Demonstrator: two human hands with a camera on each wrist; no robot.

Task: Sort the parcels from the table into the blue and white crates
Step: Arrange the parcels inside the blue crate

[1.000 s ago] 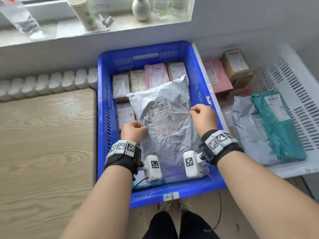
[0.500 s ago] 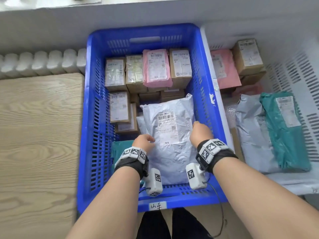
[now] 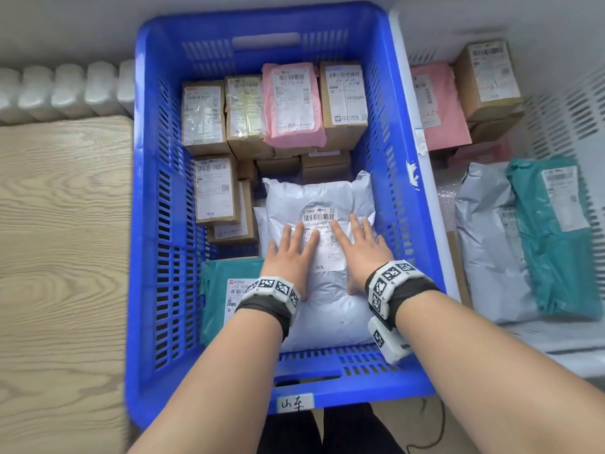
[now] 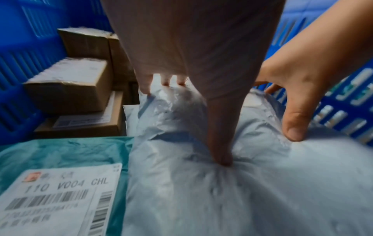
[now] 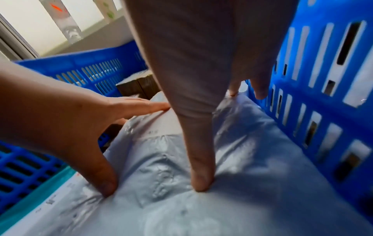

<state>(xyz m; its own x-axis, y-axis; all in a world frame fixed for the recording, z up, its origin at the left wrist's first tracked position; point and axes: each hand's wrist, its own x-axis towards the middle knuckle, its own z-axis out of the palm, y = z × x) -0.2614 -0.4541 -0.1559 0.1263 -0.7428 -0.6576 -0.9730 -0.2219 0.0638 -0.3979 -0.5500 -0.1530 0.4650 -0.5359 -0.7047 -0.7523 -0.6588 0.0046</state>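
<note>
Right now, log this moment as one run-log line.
step: settling parcel | left hand: flat on grey mailer | right hand: flat on it | location: blue crate

You face a grey wall [image 3: 82,24], with a white ribbed radiator [image 3: 65,90] low against it. Just below the radiator lies a light wood-grain table [image 3: 62,257]. In the right wrist view, daylight comes through a window [image 5: 24,24] above the wall, with blurred items standing on its sill.
</note>
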